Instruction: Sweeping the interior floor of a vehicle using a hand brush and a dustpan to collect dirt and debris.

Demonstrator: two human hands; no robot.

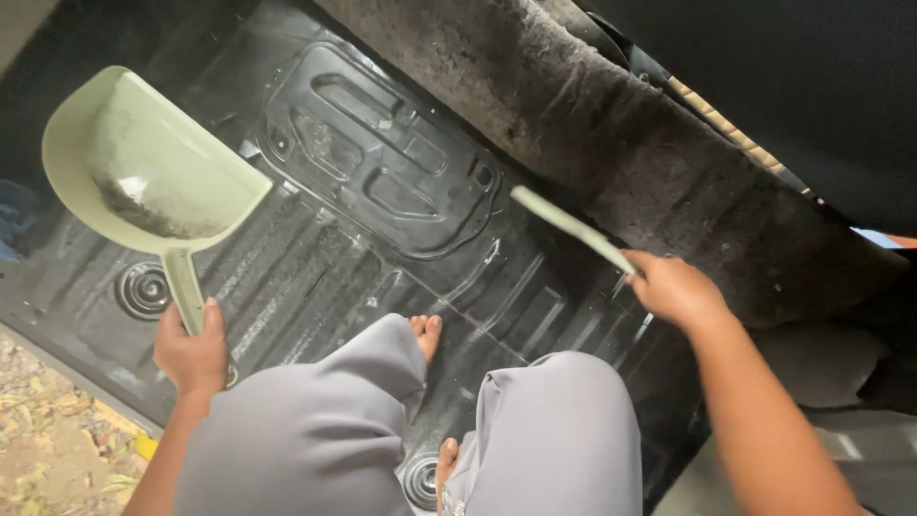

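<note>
My left hand [193, 352] grips the handle of a pale green dustpan [143, 162] and holds it up at the left, its scoop tilted toward me with dark dust lying inside. My right hand [676, 287] holds a pale green brush [571, 227] by its handle; the brush points up and left over the black ribbed metal floor [401, 258]. It is blurred and its bristles cannot be made out. My knees in grey trousers [315, 430] and my bare feet [427, 334] rest on that floor between both hands.
A grey, dirty felt carpet [611, 134] is folded back along the far right side. A raised stamped panel [382, 153] sits in the floor's middle. Round drain plugs [143, 289] dot the near edge. Ground with dry leaves [57, 449] lies below at the left.
</note>
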